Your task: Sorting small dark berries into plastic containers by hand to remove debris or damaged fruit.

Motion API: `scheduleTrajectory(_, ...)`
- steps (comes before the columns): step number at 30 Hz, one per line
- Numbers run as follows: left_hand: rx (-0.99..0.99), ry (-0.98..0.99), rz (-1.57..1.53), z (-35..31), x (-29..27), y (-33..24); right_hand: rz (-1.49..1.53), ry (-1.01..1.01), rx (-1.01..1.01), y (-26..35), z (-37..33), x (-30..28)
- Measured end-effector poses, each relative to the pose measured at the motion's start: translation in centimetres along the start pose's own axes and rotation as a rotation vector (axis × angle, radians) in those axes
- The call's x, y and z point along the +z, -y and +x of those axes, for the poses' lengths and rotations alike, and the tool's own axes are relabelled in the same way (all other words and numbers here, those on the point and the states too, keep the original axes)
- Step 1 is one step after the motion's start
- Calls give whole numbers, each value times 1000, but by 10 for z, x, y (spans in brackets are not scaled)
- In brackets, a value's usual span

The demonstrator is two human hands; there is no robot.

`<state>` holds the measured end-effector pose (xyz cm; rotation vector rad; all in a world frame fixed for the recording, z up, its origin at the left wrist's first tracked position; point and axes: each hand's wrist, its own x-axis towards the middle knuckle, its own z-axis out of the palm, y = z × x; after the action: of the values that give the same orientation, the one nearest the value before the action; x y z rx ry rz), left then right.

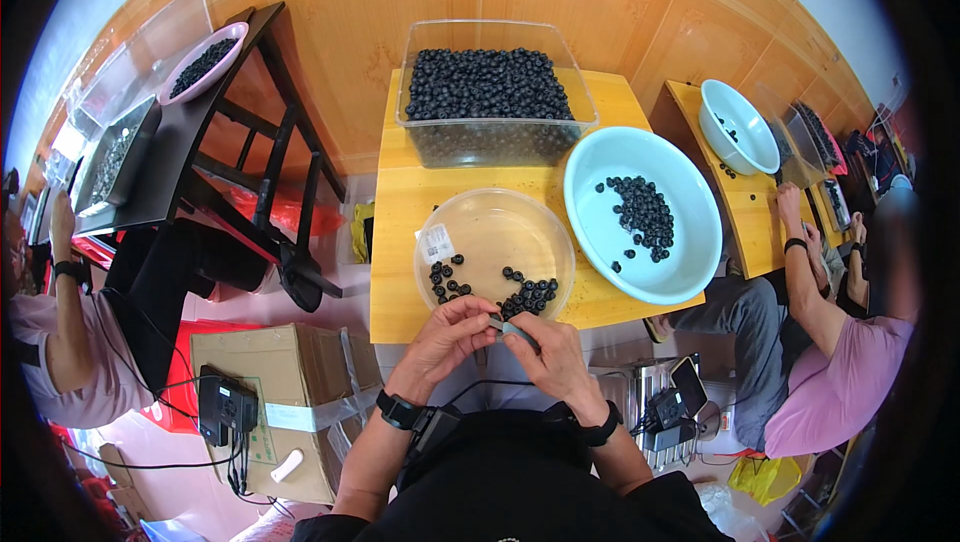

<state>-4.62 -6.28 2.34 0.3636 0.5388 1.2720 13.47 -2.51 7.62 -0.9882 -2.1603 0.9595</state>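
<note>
My left hand and my right hand meet just over the table's front edge. In the right hand's grip is a small tool with a pale grey-blue handle; its exact kind is hard to make out. The left fingers and thumb pinch together at the tool's tip, around something too small to name. Right behind the hands stands a round, clear shallow tub. Inside it, small round black bead-like pieces lie in two loose groups along the near side.
On the wooden table, a clear bin full of black pieces stands at the back. A light-blue basin with more sits at right. A cardboard box is at lower left. People work at a dark table and another wooden table.
</note>
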Motion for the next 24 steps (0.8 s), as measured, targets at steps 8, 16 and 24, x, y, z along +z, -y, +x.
scheduleTrajectory(8,-20,-1,-35,1,0,-1,-13,12,-22,3,2,-3)
scheduleTrajectory(16,-43,30,-55,2,-2,2,-28,8,-25,0,1,-1)
scheduleTrajectory(24,-65,81,-117,-2,0,-3,-23,-39,-117,-3,0,0)
